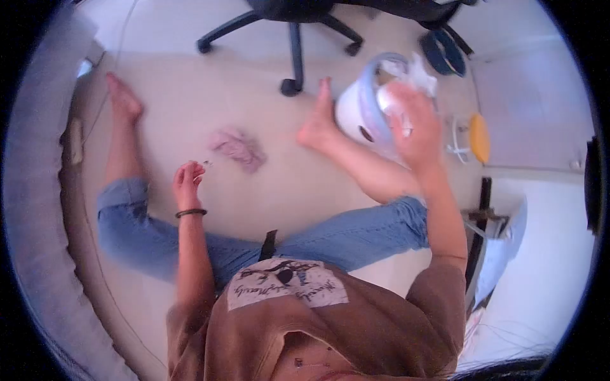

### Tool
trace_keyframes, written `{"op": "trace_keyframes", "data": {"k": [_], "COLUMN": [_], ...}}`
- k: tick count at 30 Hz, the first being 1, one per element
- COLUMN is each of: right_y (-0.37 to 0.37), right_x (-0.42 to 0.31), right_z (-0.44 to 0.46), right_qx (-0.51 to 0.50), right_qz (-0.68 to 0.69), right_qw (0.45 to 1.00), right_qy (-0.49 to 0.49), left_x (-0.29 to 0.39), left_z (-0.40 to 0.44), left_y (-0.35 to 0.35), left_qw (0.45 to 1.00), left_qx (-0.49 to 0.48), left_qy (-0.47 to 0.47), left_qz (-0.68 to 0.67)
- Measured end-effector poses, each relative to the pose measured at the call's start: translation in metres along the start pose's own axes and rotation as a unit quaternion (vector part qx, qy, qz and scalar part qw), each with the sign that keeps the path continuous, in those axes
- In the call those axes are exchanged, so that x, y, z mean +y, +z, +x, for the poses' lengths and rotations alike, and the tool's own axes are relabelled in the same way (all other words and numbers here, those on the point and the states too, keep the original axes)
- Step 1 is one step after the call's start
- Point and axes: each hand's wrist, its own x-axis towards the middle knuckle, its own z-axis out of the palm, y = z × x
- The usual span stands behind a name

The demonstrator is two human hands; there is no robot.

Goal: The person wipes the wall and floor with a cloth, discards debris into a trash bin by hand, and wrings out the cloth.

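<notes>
"Firstly, where do the two hands lie?"

"The right hand [416, 130] reaches over the mouth of a white bin [352, 113], which stands on the floor [190, 82] just to that hand's left. The left hand [187, 180] is raised well apart from it, near a crumpled pink cloth [238, 148]."

"How is each hand set?"

"The left has its fingers curled toward the thumb; a tiny pale speck shows at the tips, and whether it is pinched cannot be told. The right is blurred, with a white item [390, 100] just beside its fingers; one cannot tell whether it grips this."

"And the orientation of the cloth?"

"It lies flat on the floor beyond the left hand and to its right. Its long axis slants, the far end leftward, the near end rightward."

"The bin's?"

"Its mouth faces the right hand; its axis runs from beside the right foot [314, 130] up toward that hand. White paper [422, 77] rises from the mouth, beyond the fingers."

"What surrounds them?"

"A yellow object [480, 138] lies to the right of the right hand; a dark chair base [294, 54] stands beyond both hands."
</notes>
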Motion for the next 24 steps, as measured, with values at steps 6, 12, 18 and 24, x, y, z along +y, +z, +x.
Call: {"op": "trace_keyframes", "data": {"k": [6, 12, 18, 24], "right_y": [0.161, 0.291, 0.326, 0.327], "right_x": [-0.088, -0.139, -0.106, -0.045], "right_z": [-0.022, -0.006, -0.012, -0.030], "right_qx": [-0.285, -0.278, -0.248, -0.216], "right_qz": [0.135, 0.132, 0.264, 0.463], "right_qw": [0.945, 0.951, 0.916, 0.771], "right_qy": [-0.091, 0.029, 0.170, 0.379], "left_x": [-0.002, -0.004, -0.002, -0.004], "left_z": [-0.001, 0.000, -0.001, -0.012], "left_y": [-0.015, -0.021, -0.022, -0.012], "left_qw": [0.997, 0.994, 0.988, 0.989], "left_qx": [0.067, 0.103, 0.136, 0.125], "left_qy": [0.001, 0.001, -0.013, -0.030], "left_qz": [-0.047, -0.024, -0.067, -0.075]}}
